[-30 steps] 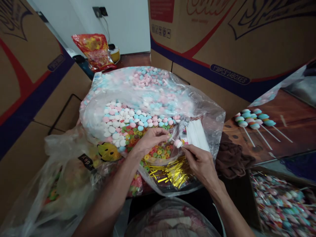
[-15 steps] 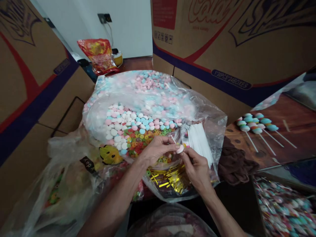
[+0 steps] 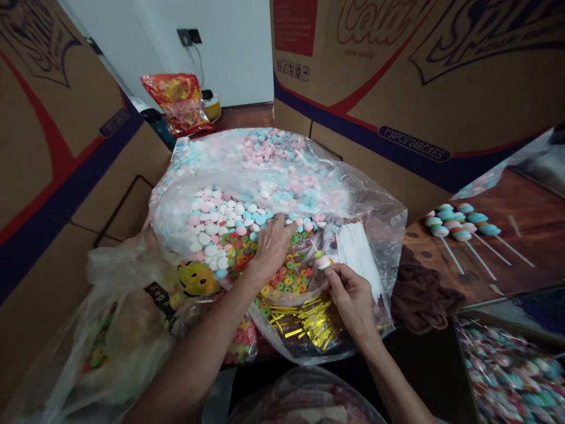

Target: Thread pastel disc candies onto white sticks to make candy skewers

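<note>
My right hand (image 3: 351, 294) pinches a small candy lollipop (image 3: 323, 261), a stack of white and pink candies topped by a green-yellow gummy ring. Its stick is mostly hidden by the fingers. Reaching forward, my left hand (image 3: 274, 244) has its thumb and fingertips apart at the near edge of a pile of pink, blue and white round candies (image 3: 216, 215). Just below that hand lie colourful gummy rings (image 3: 293, 274). Beside the right hand are a bundle of white sticks (image 3: 357, 253) and gold twist ties (image 3: 320, 324), on clear plastic.
Several finished candy lollipops (image 3: 463, 221) lie on the table at right, near a brown cloth (image 3: 426, 294). A box of wrapped candies (image 3: 512, 371) stands lower right. Large cartons (image 3: 397, 76) flank the workspace. A red candy bag (image 3: 179, 103) stands behind.
My left hand has left the lollipop and moved forward and left to the round candies. The right hand keeps the lollipop in nearly the same place, with its green ring now showing.
</note>
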Tool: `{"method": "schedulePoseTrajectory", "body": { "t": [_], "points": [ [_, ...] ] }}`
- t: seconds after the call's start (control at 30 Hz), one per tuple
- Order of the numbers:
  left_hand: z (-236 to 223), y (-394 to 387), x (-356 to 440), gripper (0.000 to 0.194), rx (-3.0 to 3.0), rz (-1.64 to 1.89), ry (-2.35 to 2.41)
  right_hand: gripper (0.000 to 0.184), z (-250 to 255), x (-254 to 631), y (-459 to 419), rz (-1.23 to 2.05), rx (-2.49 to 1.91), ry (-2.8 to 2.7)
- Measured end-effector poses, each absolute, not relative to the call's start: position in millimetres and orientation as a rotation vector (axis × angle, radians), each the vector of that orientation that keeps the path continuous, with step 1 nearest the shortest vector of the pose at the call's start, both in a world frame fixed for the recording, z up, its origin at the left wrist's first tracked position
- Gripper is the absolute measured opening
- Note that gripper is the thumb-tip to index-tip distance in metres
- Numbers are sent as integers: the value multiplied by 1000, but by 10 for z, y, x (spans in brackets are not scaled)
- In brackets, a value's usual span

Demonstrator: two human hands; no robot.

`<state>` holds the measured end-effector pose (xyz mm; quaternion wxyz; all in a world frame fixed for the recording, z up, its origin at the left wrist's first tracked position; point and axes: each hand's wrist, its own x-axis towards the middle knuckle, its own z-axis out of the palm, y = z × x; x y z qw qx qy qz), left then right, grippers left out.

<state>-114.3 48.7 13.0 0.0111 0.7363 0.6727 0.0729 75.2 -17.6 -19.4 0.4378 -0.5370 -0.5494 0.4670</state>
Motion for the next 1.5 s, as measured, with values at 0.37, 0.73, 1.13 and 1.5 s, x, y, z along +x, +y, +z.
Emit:
{"method": "schedulePoseTrajectory", "body": {
  "t": [0.37, 0.73, 1.13, 1.5],
  "points": [
    [89, 518, -1037, 13, 2236, 730, 1973, 30, -197, 721, -191, 1140, -1330, -1449],
    [5, 626, -716, 25, 2379, 508, 1889, 26, -215, 823, -230, 1029, -1383, -1362],
    [-9, 509, -954, 17, 1769, 955, 1677, 29, -143, 886, -202, 1052, -1404, -1270],
    [-8, 669, -794, 19, 1895, 859, 1783, 28, -167, 861, -203, 1079, -1390, -1317]
  ]
}}
